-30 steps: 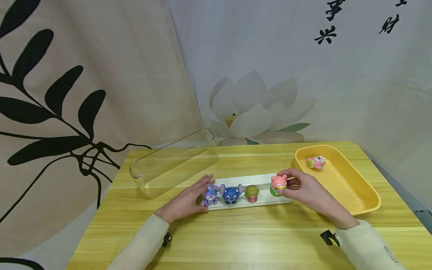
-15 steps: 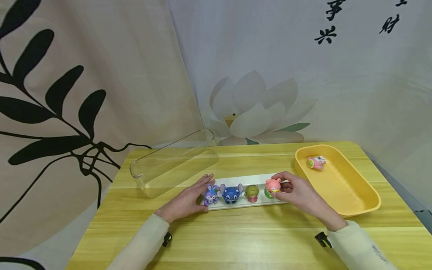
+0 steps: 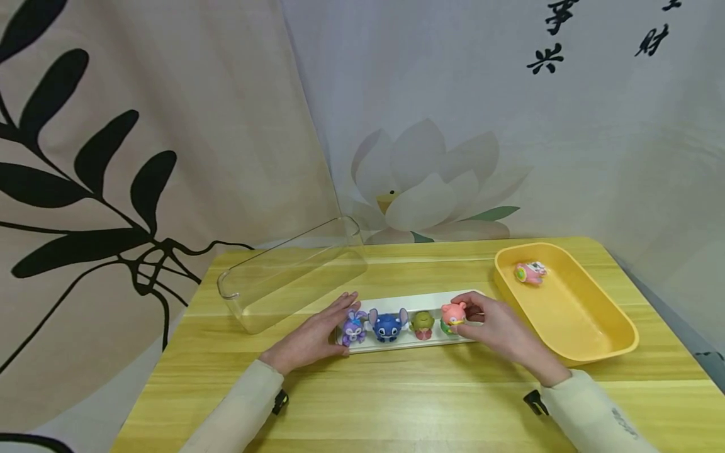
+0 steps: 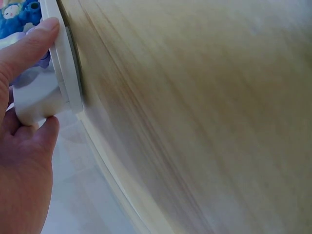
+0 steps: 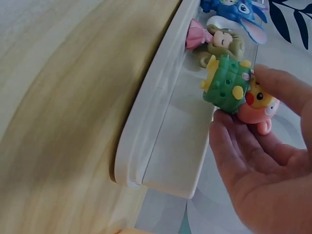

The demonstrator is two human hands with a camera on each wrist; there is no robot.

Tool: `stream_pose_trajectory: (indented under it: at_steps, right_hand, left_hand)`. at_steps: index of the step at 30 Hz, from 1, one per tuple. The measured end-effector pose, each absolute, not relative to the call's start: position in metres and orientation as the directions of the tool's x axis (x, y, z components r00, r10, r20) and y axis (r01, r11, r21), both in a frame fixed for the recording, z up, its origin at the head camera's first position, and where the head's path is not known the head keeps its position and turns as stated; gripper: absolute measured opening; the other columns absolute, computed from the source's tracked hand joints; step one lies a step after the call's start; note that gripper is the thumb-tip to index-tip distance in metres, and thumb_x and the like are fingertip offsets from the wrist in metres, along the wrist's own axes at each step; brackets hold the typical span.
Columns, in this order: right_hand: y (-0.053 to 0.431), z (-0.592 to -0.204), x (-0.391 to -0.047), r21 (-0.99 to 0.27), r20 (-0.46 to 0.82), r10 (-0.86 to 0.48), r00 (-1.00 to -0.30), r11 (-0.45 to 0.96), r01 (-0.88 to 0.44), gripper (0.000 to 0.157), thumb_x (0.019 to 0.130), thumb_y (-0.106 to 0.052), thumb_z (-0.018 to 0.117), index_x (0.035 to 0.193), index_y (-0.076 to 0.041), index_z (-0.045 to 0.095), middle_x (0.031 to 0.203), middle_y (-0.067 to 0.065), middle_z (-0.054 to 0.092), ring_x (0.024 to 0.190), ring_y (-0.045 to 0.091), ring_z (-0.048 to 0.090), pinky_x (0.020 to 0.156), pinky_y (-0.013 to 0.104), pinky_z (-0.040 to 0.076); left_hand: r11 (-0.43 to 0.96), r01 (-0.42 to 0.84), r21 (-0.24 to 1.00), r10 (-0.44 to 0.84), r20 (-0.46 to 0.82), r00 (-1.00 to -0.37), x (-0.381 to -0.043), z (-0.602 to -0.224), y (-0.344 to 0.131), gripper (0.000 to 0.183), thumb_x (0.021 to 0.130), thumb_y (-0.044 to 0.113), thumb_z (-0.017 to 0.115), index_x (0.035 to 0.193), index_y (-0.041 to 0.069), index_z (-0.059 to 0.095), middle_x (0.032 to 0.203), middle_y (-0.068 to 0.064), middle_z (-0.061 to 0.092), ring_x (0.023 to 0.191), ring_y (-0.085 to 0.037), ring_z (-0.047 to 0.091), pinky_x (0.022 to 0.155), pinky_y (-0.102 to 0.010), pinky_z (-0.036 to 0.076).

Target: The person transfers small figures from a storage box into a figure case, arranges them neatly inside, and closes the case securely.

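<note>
The right hand pinches the pink toy just right of the green-haired doll. The left hand grips the tray leftward.

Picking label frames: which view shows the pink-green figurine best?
Right wrist: the pink-green figurine looks large, mostly unblocked. Head shows it small, pinched by the right hand; left wrist: not discernible.

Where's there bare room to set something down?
The tabletop is bare before the white tray, between the sleeves; so is the near end of the yellow bin. Crowded: the tray, with four figures, left hand and right hand.
</note>
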State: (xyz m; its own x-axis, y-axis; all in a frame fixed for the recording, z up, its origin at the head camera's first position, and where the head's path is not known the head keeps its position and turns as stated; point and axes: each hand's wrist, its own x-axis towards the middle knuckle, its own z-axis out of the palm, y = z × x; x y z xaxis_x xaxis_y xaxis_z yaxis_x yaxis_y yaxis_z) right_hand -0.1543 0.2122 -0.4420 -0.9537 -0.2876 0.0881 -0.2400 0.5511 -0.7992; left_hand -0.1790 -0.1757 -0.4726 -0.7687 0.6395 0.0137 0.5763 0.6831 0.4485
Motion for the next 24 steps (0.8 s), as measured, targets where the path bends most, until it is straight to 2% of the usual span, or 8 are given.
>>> stream_pose_trajectory:
  at_steps: [10,24]
  right_hand:
    - [0.208,-0.450,-0.154,-0.753,0.156,-0.276,-0.948,0.588,-0.295,0.035,0.084,-0.004,0.081,0.117,-0.002,0.069,0.110,0.008,0.069,0.098,0.021,0.070,0.085,0.035,0.063]
    - [0.205,-0.455,-0.155,-0.676,0.206,-0.286,-0.936,0.650,-0.348,0.032,0.084,-0.006,0.083,0.114,-0.005,0.071,0.110,0.004,0.067,0.094,0.014,0.066,0.082,0.035,0.062]
  left_hand:
    - [0.686,0.571,0.451,0.634,0.016,-0.773,-0.178,-0.473,-0.175,0.096,0.085,0.025,0.087,0.163,0.014,0.033,0.173,-0.004,0.016,0.158,-0.022,0.014,0.122,-0.044,0.031]
    - [0.686,0.576,0.445,0.635,0.019,-0.772,-0.178,-0.472,-0.175,0.096,0.085,0.026,0.087,0.163,0.014,0.033,0.173,-0.004,0.016,0.158,-0.022,0.014,0.122,-0.045,0.031]
